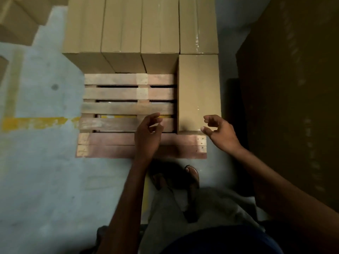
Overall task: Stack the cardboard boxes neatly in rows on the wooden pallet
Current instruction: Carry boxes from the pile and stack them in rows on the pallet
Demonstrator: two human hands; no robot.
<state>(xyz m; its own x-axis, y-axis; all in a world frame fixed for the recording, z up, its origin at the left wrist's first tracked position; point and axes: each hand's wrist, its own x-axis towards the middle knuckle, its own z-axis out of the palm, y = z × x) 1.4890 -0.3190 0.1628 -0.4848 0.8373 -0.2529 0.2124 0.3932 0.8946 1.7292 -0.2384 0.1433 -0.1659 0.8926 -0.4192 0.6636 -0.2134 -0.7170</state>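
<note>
Nearest me I see left hand (148,132) and right hand (218,131) loosely curled, empty | rough slatted wooden pallet (119,109) beneath | smooth taped cardboard box (199,92) on its right side | back row of boxes (121,24), far ends cropped.

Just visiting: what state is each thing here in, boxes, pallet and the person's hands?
Back row of boxes: four, closed, side by side on the pallet's far end.
Front box: closed, alone at right, against the back row.
Wooden pallet: near-left slats bare.
Left hand: loosely curled, holding nothing, over the slats.
Right hand: loosely curled, holding nothing, by the front box's near corner.
</note>
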